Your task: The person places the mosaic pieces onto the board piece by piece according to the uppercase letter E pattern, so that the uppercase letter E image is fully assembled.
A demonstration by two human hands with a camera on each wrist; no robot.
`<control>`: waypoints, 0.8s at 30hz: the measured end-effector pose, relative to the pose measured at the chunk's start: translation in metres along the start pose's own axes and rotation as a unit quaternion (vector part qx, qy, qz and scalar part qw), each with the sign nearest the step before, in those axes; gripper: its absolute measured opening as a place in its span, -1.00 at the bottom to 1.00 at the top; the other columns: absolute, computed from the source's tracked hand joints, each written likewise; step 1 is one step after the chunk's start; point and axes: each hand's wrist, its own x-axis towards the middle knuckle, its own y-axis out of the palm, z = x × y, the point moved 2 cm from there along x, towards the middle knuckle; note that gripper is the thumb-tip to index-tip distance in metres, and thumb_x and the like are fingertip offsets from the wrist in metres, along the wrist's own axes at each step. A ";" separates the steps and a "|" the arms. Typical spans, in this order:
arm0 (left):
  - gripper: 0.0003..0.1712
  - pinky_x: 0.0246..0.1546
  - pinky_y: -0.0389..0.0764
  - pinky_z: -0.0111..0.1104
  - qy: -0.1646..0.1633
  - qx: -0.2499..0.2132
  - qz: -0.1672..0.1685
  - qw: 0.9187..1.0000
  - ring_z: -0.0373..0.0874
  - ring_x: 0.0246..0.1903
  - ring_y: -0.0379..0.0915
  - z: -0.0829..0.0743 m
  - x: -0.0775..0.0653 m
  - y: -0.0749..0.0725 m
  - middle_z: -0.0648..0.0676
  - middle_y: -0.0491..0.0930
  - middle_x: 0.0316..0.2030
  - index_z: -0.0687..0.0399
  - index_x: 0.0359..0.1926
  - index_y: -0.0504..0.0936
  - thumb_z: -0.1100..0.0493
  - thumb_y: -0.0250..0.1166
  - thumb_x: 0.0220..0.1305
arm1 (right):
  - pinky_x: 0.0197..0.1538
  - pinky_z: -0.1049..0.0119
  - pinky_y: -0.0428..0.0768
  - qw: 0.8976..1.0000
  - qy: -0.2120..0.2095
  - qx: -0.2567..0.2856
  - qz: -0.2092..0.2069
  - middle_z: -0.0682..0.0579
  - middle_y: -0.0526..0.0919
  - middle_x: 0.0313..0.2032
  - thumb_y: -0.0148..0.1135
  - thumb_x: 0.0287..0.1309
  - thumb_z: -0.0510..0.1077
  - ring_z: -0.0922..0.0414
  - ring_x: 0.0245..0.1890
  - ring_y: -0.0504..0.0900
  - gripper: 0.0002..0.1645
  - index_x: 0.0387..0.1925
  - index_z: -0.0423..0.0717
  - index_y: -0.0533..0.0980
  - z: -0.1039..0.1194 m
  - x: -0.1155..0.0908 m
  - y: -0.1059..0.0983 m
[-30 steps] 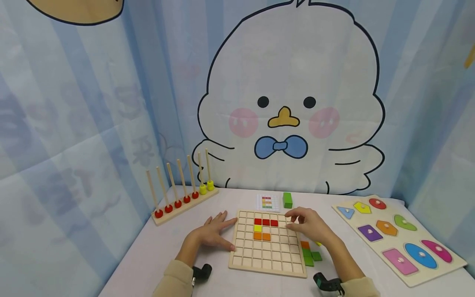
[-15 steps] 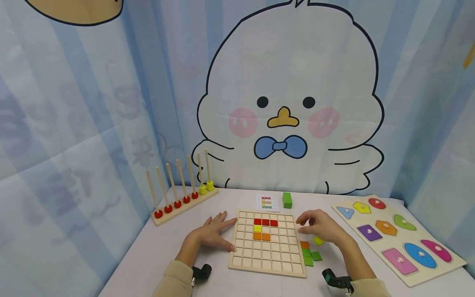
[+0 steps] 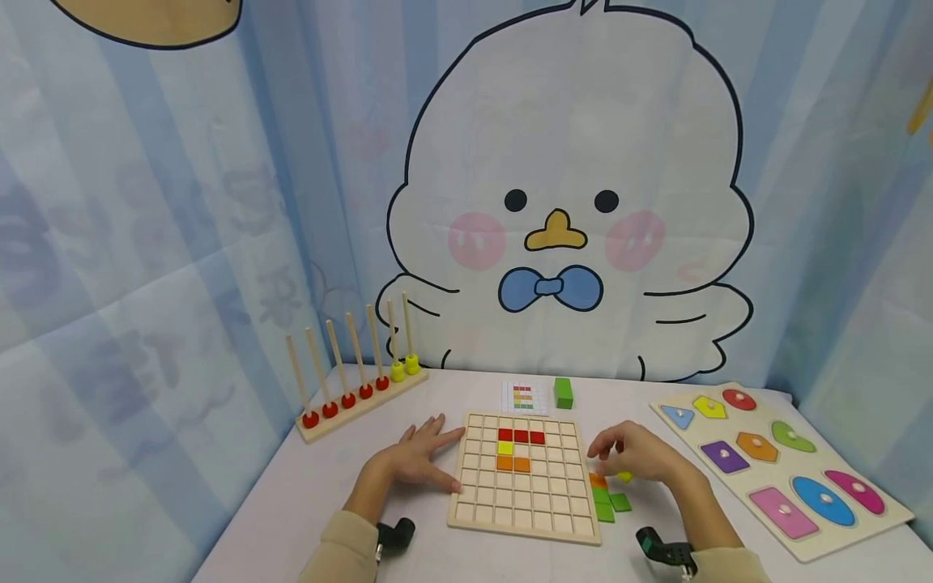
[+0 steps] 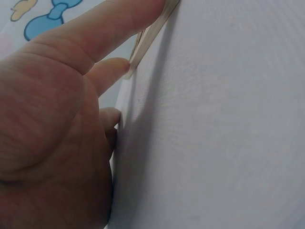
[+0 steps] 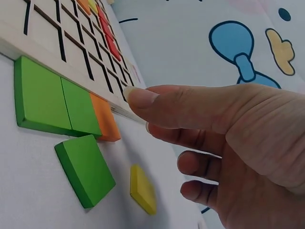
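The right hand (image 3: 632, 450) hangs at the right edge of the wooden grid board (image 3: 560, 508), thumb and forefinger curved a little apart, no tile visible between them. The orange tile (image 5: 106, 119) lies just below its thumb and toward the person – the end piece of a row with two green tiles (image 5: 42, 98), its long axis running along the board's edge. The right hand is clearly the nearer one; the left hand (image 3: 419, 455) is spread wide across the board, its thumb and forefinger touching the left rim.

The board's raised edge closes off the row's left side. On the other side, the yellow tile (image 5: 143, 190) lies apart from the row, partly under the hand in the head view, and a loose green tile (image 5: 86, 171) sits just beside the row. The widest room is rightward, toward the shape puzzle (image 3: 743, 478).
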 end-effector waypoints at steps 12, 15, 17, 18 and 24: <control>0.17 0.64 -0.29 0.16 -0.001 -0.002 0.002 1.000 0.20 0.67 -0.33 0.001 0.000 0.001 0.25 -0.16 0.67 -0.27 0.62 0.21 -0.34 0.54 0.04 | -0.28 0.28 0.40 1.000 -0.004 -0.013 0.022 0.03 0.63 -0.35 0.58 0.03 -0.20 0.05 -0.25 0.45 -0.83 -0.29 -0.04 0.76 -0.007 0.001 0.003; 0.17 0.64 -0.29 0.16 -0.002 -0.001 0.003 1.000 0.19 0.67 -0.33 0.001 0.000 0.001 0.24 -0.16 0.68 -0.28 0.62 0.21 -0.35 0.53 0.05 | -0.26 0.28 0.39 1.000 -0.008 -0.014 0.024 0.03 0.63 -0.36 0.59 0.01 -0.21 0.05 -0.25 0.46 -0.83 -0.31 -0.04 0.76 -0.008 0.001 0.004; 0.17 0.64 -0.29 0.16 -0.001 -0.001 0.002 1.000 0.19 0.67 -0.33 0.000 -0.001 0.001 0.25 -0.16 0.68 -0.28 0.62 0.21 -0.35 0.53 0.05 | -0.25 0.29 0.39 0.999 -0.011 -0.016 0.026 0.04 0.63 -0.36 0.59 0.00 -0.23 0.05 -0.25 0.47 -0.84 -0.32 -0.04 0.76 -0.008 0.001 0.005; 0.17 0.64 -0.29 0.16 0.000 0.000 0.002 1.000 0.20 0.67 -0.32 0.000 -0.001 0.000 0.25 -0.16 0.67 -0.28 0.62 0.21 -0.34 0.53 0.05 | -0.25 0.29 0.39 0.999 -0.013 -0.017 0.027 0.04 0.64 -0.36 0.59 0.00 -0.23 0.05 -0.25 0.47 -0.84 -0.32 -0.04 0.76 -0.008 0.001 0.005; 0.17 0.63 -0.29 0.17 -0.001 0.001 0.002 1.000 0.19 0.67 -0.32 0.001 0.000 0.000 0.24 -0.16 0.68 -0.30 0.62 0.21 -0.35 0.54 0.04 | -0.25 0.29 0.43 1.000 -0.004 -0.026 0.015 0.07 0.66 -0.35 0.58 0.03 -0.23 0.06 -0.26 0.48 -0.85 -0.31 -0.03 0.77 -0.008 0.002 0.006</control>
